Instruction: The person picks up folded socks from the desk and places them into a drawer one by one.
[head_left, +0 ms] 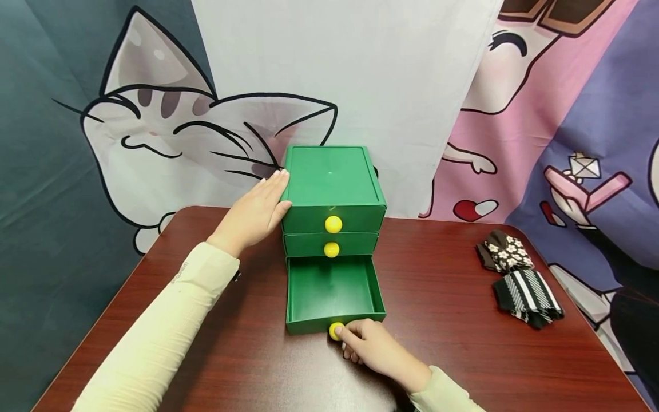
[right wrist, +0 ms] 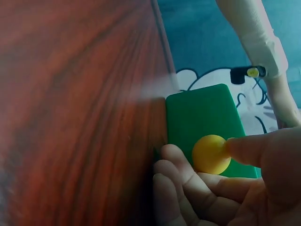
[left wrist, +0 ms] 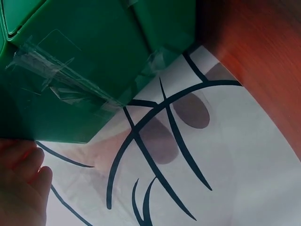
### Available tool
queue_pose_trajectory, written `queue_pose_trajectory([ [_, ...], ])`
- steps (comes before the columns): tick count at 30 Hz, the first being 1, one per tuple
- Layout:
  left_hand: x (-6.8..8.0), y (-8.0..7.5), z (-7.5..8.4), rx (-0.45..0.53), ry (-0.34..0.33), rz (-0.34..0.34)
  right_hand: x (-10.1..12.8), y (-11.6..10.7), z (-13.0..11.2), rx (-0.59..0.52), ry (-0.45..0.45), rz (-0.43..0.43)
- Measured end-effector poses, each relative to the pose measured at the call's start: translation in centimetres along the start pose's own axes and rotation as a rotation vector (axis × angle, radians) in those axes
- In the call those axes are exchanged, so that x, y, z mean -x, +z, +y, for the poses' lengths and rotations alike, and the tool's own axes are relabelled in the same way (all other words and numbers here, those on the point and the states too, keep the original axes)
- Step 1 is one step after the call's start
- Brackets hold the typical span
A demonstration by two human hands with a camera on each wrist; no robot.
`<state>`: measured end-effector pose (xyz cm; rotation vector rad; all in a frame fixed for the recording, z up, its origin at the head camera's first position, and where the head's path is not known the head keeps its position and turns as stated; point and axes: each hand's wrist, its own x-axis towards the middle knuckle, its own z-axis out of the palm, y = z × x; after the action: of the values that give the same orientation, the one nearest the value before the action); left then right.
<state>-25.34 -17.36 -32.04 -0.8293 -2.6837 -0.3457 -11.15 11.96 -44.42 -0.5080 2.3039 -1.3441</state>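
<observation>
A green three-drawer chest (head_left: 332,189) stands mid-table. Its bottom drawer (head_left: 332,294) is pulled out and shows nothing inside. My right hand (head_left: 368,343) pinches that drawer's yellow knob (head_left: 336,330); the right wrist view shows the knob (right wrist: 210,154) between thumb and curled fingers (right wrist: 181,172). My left hand (head_left: 257,212) lies flat with straight fingers against the chest's upper left side. The left wrist view shows the green chest wall (left wrist: 94,61) close up, with fingertips (left wrist: 26,174) at the lower left. The two upper drawers are closed, each with a yellow knob (head_left: 333,224).
Two folded patterned cloths, one floral (head_left: 504,252) and one striped (head_left: 527,294), lie at the table's right side. The dark wood table (head_left: 453,343) ends against a cartoon-cat backdrop (head_left: 170,131). The table's left edge runs diagonally near my left sleeve (head_left: 165,337).
</observation>
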Motion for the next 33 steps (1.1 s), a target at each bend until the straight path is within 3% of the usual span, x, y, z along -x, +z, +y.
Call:
queue_pose_trajectory([
  [21,0.1,0.4,0.0,0.034,-0.002,0.021,2.4,1.6,-0.8,0.139,-0.034,-0.007],
  [27,0.1,0.4,0.1,0.038,0.004,0.025,3.0,0.5,-1.3,0.205,-0.092,-0.068],
  [33,0.2,0.3,0.0,0.038,-0.001,0.022,3.8,-2.0,-3.1,0.190,-0.124,-0.145],
])
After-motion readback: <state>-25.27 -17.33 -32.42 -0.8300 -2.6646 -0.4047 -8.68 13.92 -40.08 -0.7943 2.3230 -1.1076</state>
